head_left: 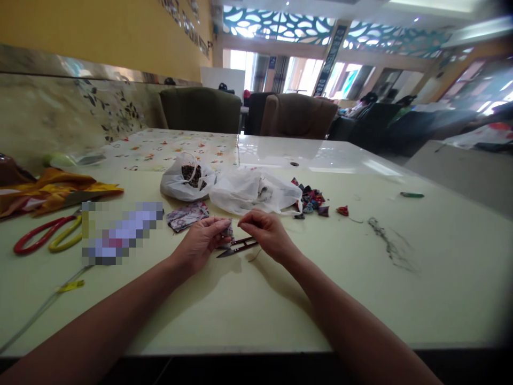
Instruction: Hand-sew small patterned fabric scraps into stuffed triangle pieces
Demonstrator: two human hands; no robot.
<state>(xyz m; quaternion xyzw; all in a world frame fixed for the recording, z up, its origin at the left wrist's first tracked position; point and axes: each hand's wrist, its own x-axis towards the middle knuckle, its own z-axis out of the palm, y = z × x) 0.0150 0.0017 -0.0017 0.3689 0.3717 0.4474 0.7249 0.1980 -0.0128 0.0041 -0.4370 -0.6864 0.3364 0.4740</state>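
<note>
My left hand (pixel 203 239) pinches a small patterned cloth piece (pixel 228 230) between thumb and fingers. Just to its right, my right hand (pixel 266 232) is closed in a pinch at the same height; whatever its fingertips hold is too small to make out. Below both hands a pair of thread snips (pixel 240 246) lies on the table, its blades pointing left and its rear end hidden by my right hand. A thin thread (pixel 255 256) shows beneath my right hand. Folded patterned fabric (pixel 186 215) lies behind my left hand.
Behind the hands sit a white plastic bag of dark filling (pixel 170 182) and another white bag (pixel 240 192), beside several small sewn fabric pieces (pixel 312 199). Scissors (pixel 40 235) and orange cloth (pixel 60 187) lie left. Tangled thread (pixel 385 240) and a green-handled tool (pixel 412 194) lie right.
</note>
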